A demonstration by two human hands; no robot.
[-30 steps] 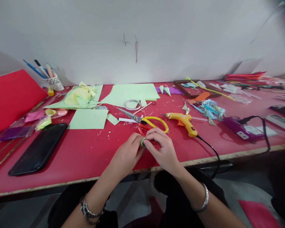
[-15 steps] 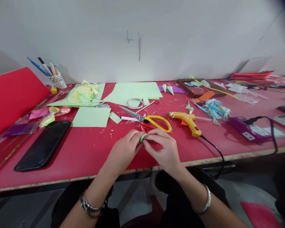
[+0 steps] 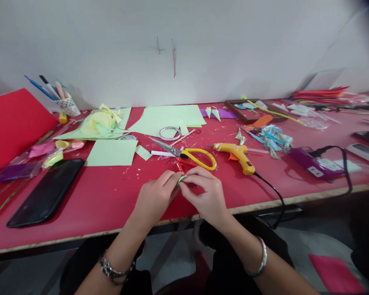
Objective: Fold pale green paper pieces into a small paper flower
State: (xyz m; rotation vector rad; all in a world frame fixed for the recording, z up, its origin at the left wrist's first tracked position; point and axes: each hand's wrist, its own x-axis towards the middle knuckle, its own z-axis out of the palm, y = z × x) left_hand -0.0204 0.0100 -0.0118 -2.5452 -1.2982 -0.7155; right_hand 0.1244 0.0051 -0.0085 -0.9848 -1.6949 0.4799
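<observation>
Between the fingertips of both hands is a small curled piece of light green paper (image 3: 181,179), partly hidden by the fingers. My left hand (image 3: 156,194) pinches it from the left, and my right hand (image 3: 205,192) pinches its right side. Just beyond them lie scissors (image 3: 184,154) with one yellow and one red handle loop, and a white pen (image 3: 162,154) touches their blades. A yellow glue gun (image 3: 236,154) rests to the right. Farther back, two small green paper cones (image 3: 215,114) lie on a purple strip (image 3: 230,113).
On the red table (image 3: 117,209) are a black phone (image 3: 47,192), green paper sheets (image 3: 110,153), a tape roll (image 3: 170,133), blue tassels (image 3: 273,138), a purple power box (image 3: 316,164) and a brown tray (image 3: 250,119). The glue gun's black cord (image 3: 275,192) hangs over the front edge.
The view has shifted slightly, so the table things appear farther left. Both hands still pinch the green paper, whose curl is now turned and shows as a thinner, slanted edge.
</observation>
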